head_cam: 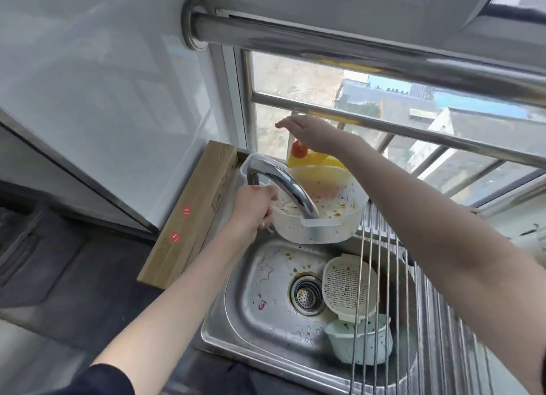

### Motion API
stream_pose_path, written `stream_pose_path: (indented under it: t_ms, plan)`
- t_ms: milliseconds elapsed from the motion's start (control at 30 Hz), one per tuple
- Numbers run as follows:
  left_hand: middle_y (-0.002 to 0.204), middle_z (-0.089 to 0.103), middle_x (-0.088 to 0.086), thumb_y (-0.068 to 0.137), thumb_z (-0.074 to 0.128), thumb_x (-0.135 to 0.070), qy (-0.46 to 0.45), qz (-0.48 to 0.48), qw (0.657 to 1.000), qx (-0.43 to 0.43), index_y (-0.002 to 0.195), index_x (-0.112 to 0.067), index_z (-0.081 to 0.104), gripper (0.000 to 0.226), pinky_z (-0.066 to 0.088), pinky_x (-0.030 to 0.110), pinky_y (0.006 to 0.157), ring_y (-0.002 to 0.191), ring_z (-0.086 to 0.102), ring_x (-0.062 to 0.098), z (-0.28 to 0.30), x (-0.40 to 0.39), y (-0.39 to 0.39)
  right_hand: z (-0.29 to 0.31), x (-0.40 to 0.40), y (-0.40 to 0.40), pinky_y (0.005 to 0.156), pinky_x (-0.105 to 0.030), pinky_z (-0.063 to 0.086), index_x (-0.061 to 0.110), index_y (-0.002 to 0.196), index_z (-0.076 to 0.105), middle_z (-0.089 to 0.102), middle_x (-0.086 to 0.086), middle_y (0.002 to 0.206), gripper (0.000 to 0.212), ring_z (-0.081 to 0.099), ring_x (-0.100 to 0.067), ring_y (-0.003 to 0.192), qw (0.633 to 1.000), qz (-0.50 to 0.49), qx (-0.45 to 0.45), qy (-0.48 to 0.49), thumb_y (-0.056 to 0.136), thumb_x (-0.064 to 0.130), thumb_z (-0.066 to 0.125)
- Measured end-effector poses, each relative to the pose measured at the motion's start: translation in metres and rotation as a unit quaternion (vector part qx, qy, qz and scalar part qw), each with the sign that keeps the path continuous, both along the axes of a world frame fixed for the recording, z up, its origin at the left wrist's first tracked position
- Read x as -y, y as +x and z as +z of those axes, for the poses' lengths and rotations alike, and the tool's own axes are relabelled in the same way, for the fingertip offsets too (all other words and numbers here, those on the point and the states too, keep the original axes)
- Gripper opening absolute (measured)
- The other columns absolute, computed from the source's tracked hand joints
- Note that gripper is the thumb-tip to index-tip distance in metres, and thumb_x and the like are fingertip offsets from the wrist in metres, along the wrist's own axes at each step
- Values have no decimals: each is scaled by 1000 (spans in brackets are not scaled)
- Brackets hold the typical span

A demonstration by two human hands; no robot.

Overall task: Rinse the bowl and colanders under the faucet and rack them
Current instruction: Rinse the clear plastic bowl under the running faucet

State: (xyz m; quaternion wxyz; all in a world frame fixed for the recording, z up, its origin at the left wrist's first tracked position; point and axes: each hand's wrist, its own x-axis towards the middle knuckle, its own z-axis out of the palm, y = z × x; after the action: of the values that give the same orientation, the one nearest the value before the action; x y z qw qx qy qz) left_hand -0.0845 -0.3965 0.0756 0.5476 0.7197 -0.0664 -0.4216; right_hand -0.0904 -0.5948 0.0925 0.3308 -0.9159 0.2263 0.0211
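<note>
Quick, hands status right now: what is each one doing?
Left hand: grips the rim of the dirty translucent bowl under the faucet.
Right hand: open, fingers extended, reaching above the yellow bottle, holding nothing.

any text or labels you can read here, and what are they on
Nothing here is legible.
Two red stickers on the long brown cardboard box: white marks, too small to read.
Dark print along the box's side: blurred.
Yellow detergent bottle with orange cap: no label visible.
Small pink scrap in the steel sink: unreadable.
</note>
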Motion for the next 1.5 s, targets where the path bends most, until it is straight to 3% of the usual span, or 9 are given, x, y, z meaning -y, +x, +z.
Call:
stream_pose_path:
  t_ms: [133, 333, 433, 533, 700, 867, 967, 1167, 1500]
  plan:
    - [41, 30, 4, 82, 47, -5, 17, -3, 1000, 18, 56, -12, 41, 28, 15, 15, 33, 26, 21, 12, -2, 0, 3, -20, -2, -2, 112, -62, -5, 28, 124, 55, 59, 4, 126, 45, 39, -18, 135, 988, 16, -78, -133, 104, 32, 15]
    - [39, 36, 4, 91, 48, -8, -10, -63, 991, 117, 53, -12, 38, 40, 24, 14, 32, 24, 29, 10, -2, -13, -6, -2, 1, -2, 110, -66, -12, 30, 144, 37, 32, 9, 154, 49, 10, -15, 148, 989, 18, -69, -130, 103, 44, 12]
    - [37, 34, 2, 93, 51, -12, -26, -82, 978, 189, 51, -12, 37, 43, 28, 16, 34, 25, 34, 12, -10, -34, -20, 15, -5, -14, 115, -55, 16, 18, 136, 49, 49, -3, 143, 46, 33, -22, 140, 987, -74, 125, -74, 103, 37, 22]
    - [42, 31, 3, 93, 53, -12, -29, -74, 972, 223, 54, -9, 37, 42, 28, 16, 33, 32, 39, 19, -29, -62, -36, 16, -31, -59, 76, -37, 48, 6, 104, 62, 67, -8, 91, 38, 61, -21, 85, 936, -145, 312, -70, 101, 26, 31]
    - [49, 33, 0, 90, 51, -3, 33, -77, 981, 173, 55, -13, 33, 41, 33, 18, 34, 38, 43, 18, -82, -105, -51, -46, -62, -117, 54, -34, 41, 11, 90, 58, 59, -6, 66, 28, 55, -19, 56, 959, -195, 206, 3, 103, 22, 37]
    - [53, 38, 5, 92, 49, -7, 82, -107, 984, 118, 61, -13, 33, 36, 40, 21, 38, 36, 54, 14, -118, -115, -46, -99, -82, -117, 81, -29, 48, 18, 123, 55, 62, 2, 106, 31, 60, -14, 98, 998, -41, -6, 57, 92, 21, 57]
    - [56, 43, 6, 92, 48, -6, 96, -120, 983, 96, 64, -12, 34, 31, 43, 26, 43, 36, 56, 13, -124, -113, -41, -121, -93, -102, 92, -35, 52, 27, 129, 52, 62, 2, 112, 34, 61, -12, 101, 991, 0, 25, 134, 95, 24, 53]
    - [53, 37, 5, 89, 49, -6, 112, -136, 979, 99, 66, -13, 33, 29, 38, 24, 46, 37, 58, 15, -127, -111, -36, -186, -66, -80, 76, -47, 55, 48, 95, 53, 64, 8, 93, 13, 64, -14, 85, 994, -20, 98, 39, 89, 46, 43]
    - [69, 47, 16, 89, 48, -7, 99, -196, 973, 75, 76, -11, 44, 13, 37, 19, 36, 36, 58, 14, -127, -100, -42, -135, -81, -98, 77, -29, 51, 13, 95, 67, 68, -1, 98, 10, 62, -12, 84, 997, -11, 75, 25, 91, 16, 59]
